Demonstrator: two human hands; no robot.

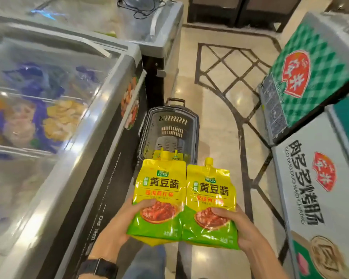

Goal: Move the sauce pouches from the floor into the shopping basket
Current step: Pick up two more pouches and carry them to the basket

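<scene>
Left hand (117,228) is clamped on the bottom corner of a yellow-and-green plastic sauce pouch with a yellow spout (161,190), thumb on the front. Right hand (240,228) grips a matching second pouch (210,198) the same way, and the two pouches touch side by side. Just ahead of both hands is the dark grey plastic shopping basket (193,137), with more yellow pouches (169,156) lying inside. There's a glass-topped chest freezer (69,117) left of the hands and printed cardboard boxes (310,198) to the right.

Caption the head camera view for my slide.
Left hand grips one yellow-green spouted sauce pouch, right hand another pouch, by a dark plastic shopping basket already holding similar pouches.
</scene>
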